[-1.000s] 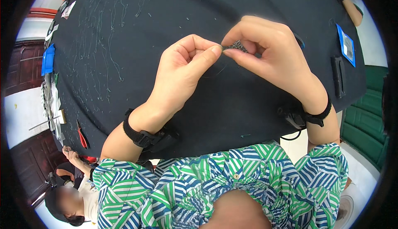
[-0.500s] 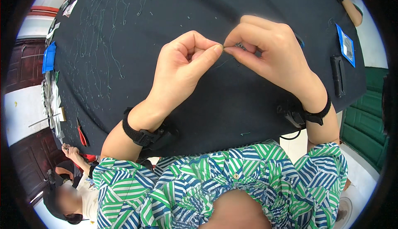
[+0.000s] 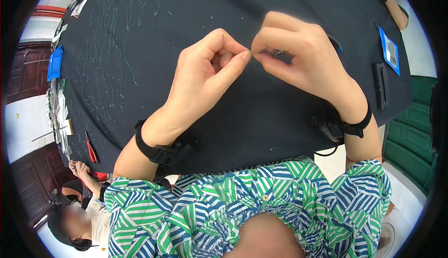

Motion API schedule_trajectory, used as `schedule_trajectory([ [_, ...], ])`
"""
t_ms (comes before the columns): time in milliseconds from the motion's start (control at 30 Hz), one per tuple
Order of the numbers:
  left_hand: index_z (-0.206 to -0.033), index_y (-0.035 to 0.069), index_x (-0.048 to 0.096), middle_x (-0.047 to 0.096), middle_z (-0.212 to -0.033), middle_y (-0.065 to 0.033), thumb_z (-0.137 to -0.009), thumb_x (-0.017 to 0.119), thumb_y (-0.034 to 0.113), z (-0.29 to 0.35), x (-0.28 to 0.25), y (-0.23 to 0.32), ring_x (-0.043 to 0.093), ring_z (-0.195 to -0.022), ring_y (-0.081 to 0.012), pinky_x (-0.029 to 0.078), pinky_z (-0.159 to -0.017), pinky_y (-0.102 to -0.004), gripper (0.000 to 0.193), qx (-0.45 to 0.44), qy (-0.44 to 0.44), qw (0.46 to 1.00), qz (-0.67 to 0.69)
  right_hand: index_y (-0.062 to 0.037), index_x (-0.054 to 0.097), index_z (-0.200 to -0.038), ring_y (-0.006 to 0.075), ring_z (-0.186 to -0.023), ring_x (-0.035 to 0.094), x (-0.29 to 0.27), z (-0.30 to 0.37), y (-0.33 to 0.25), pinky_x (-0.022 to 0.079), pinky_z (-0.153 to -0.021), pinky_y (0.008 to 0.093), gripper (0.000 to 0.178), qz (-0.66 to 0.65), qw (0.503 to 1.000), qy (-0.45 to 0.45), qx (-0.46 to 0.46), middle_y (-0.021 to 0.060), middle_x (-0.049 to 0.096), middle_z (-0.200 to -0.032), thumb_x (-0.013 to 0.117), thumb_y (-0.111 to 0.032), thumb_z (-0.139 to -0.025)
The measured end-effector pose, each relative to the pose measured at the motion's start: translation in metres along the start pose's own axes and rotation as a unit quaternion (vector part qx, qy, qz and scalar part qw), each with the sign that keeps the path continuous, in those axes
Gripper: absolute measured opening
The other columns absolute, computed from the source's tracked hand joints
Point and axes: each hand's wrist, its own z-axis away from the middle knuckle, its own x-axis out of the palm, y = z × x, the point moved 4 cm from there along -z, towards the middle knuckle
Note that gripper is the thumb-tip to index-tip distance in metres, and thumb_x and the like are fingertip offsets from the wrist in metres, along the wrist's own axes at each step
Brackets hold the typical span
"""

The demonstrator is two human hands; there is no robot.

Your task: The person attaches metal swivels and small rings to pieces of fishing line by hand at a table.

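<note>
While many finished green thread lengths (image 3: 116, 57) lie at upper left on the dark cloth (image 3: 261, 113), left hand (image 3: 205, 78) and right hand (image 3: 298, 57) pinch shut at upper centre on a small, possibly chain-like piece (image 3: 275, 51), unfinished.

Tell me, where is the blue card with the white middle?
In the head view, the blue card lies at the right edge of the dark table, beyond the right hand, above a black bar.

- Tiny dark piece (image 3: 275, 52) pinched in right hand (image 3: 303, 57), mostly covered by fingers (image 3: 275, 38); kind unclear.
- Thread toward left hand (image 3: 205, 80) too thin to trace.
- Worktop (image 3: 140, 48) cut off at top edge.
</note>
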Motion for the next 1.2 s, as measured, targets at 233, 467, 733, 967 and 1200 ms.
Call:
schedule_trajectory([
  [233,-0.092,0.003,0.057,0.045,-0.072,0.008,-0.094,0.06,0.017,0.002,-0.004,0.003,0.036,-0.063,0.0006,0.028,-0.056,-0.0169,0.014,0.011,-0.004,1.0,0.005,-0.0071,0.061,-0.088,0.0195,-0.063,0.061,-0.001,-0.001,0.002,0.045,-0.053,0.0311,0.01,-0.036,0.999,0.001,0.001,0.0068,0.058,-0.083,0.065,-0.008,-0.079],
  [467,-0.092,0.001,0.057,0.044,-0.07,0.0082,-0.093,0.06,0.013,0.001,-0.004,0.0,0.035,-0.061,0.0002,0.031,-0.054,-0.0174,0.012,-0.045,0.02,0.987,0.156,0.0035,0.049,-0.123,0.015,-0.071,0.066,0.018,0.008,0.014,0.055,-0.062,0.0259,0.038,-0.442,0.853,-0.119,0.253,0.0161,0.061,-0.113,0.054,-0.01,-0.089],
  [733,-0.096,0.005,0.056,0.043,-0.069,0.0081,-0.096,0.056,0.014,0.001,-0.009,0.0,0.03,-0.055,-0.0004,0.022,-0.049,-0.0189,0.01,-0.048,0.037,0.975,0.216,0.0029,0.056,-0.111,0.0153,-0.084,0.065,0.031,0.006,0.023,0.056,-0.075,0.0273,0.029,-0.5,0.823,-0.081,0.259,0.0119,0.065,-0.099,0.057,-0.02,-0.094],
  [967,-0.094,0.005,0.055,0.044,-0.07,0.0072,-0.096,0.056,0.014,0.001,-0.01,0.001,0.029,-0.055,-0.001,0.022,-0.049,-0.0193,0.01,-0.047,0.037,0.974,0.219,-0.0025,0.061,-0.097,0.0057,-0.068,0.054,0.025,0.001,0.024,0.045,-0.061,0.0202,0.021,-0.445,0.869,-0.021,0.217,-0.0004,0.06,-0.079,0.061,-0.023,-0.093],
  [1200,-0.093,0.005,0.055,0.044,-0.07,0.0072,-0.096,0.056,0.014,0.001,-0.009,0.002,0.029,-0.055,-0.0011,0.022,-0.049,-0.0195,0.01,-0.053,0.037,0.971,0.23,-0.0019,0.061,-0.094,0.0034,-0.064,0.05,0.025,0.003,0.022,0.041,-0.057,0.0189,0.018,-0.397,0.888,-0.01,0.23,-0.002,0.058,-0.074,0.061,-0.02,-0.091],
])
